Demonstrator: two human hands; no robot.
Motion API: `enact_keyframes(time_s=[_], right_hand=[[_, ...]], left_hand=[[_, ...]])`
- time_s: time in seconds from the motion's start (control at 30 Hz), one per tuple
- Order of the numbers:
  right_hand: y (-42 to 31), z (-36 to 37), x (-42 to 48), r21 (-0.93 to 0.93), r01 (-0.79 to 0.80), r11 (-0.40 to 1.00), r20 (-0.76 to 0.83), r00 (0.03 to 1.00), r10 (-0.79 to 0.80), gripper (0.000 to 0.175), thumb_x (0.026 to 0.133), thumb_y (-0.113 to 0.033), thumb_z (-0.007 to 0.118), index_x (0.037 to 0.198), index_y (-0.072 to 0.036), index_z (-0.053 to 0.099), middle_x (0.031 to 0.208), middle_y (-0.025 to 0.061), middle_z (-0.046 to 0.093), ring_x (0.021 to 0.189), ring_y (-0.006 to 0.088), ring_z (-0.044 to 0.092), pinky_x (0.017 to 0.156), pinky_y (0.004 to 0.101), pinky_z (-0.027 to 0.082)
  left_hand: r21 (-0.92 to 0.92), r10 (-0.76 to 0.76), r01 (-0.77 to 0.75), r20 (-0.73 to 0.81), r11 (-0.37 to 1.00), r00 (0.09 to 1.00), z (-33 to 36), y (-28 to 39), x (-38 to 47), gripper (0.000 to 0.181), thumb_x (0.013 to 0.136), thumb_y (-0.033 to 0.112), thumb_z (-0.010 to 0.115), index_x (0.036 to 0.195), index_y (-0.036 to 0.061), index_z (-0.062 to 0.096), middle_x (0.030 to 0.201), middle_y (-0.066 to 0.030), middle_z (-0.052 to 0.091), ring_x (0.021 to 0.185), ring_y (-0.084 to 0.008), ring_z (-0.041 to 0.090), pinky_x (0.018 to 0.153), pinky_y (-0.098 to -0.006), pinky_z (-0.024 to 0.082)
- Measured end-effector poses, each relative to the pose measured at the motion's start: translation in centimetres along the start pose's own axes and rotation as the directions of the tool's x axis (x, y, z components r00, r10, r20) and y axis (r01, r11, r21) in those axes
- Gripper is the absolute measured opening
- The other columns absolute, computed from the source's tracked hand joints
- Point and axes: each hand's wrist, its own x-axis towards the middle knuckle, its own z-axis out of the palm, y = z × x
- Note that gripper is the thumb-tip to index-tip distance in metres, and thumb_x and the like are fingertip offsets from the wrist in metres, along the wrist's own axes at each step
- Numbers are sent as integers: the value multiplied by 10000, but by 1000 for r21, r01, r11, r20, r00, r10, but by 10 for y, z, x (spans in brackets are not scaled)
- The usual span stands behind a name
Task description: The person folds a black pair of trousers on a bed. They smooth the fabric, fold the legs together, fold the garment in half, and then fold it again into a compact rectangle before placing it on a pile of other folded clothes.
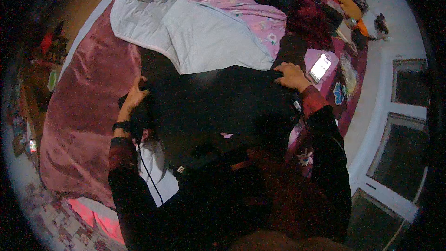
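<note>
A black cloth garment is spread between my two hands, over a bed. My left hand grips its left edge, thumb and fingers closed on the cloth; a dark band circles that wrist. At the garment's upper right corner, my right hand pinches the fabric. Beyond the garment lies a pale quilted blanket, partly folded. Small white tags show near the right edge and lower down. The cloth's lower part merges with my dark clothing, so its outline there is hidden.
A dusty-pink plush blanket covers the bed's left side. Right of my right hand lies a lit phone. Dark and red clothes are heaped at the upper right, near a floral pink sheet. A thin black cable hangs below my left wrist.
</note>
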Motion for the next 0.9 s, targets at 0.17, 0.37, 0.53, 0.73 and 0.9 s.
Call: enact_keyframes(time_s=[0.17, 0.37, 0.53, 0.73, 0.9], right_hand=[[0, 11, 3, 94, 110, 989, -91, 991, -102, 505, 751, -316, 738, 1210, -132, 633, 1202, 107, 599, 1145, 339, 550, 962, 461, 438], [-3, 17, -16, 231, 184, 955, -365, 927, -90, 427, 722, -212, 675, 1144, -149, 665, 1143, 126, 682, 1022, 363, 642, 876, 471, 516], [9, 17, -34, 402, 85, 912, -258, 966, 23, 448, 770, -279, 699, 1187, -122, 651, 1203, 146, 659, 1136, 358, 603, 962, 450, 488], [29, 18, -29, 239, 94, 967, -169, 984, -54, 492, 762, -229, 693, 1237, -112, 638, 1243, 156, 637, 1168, 346, 594, 974, 438, 489], [41, 19, -39, 46, 81, 996, -272, 960, -66, 468, 764, -157, 708, 1226, -118, 640, 1118, 166, 673, 1081, 362, 623, 904, 446, 504]], left_hand=[[9, -14, 13, 65, 1000, 998, -1, 13, -1, 455, 750, -1, 645, 1187, 16, 519, 1098, -102, 577, 1171, -248, 543, 1006, -330, 412], [-25, -147, 150, 94, 988, 985, 0, 12, -12, 354, 777, -5, 641, 1128, -22, 595, 1049, -79, 658, 1043, -206, 601, 932, -318, 463], [188, -122, 103, 91, 977, 988, -3, 11, -25, 489, 776, -18, 637, 1262, 27, 612, 1192, -110, 678, 1096, -222, 617, 940, -331, 472], [100, -245, 234, 108, 967, 963, 0, 24, -42, 394, 774, 32, 652, 1168, 40, 672, 1125, -173, 697, 1063, -299, 654, 921, -354, 489], [480, -39, 29, 10, 877, 999, -13, 38, -44, 351, 767, 60, 676, 1118, 58, 702, 1066, -214, 690, 1062, -372, 638, 914, -382, 495]])
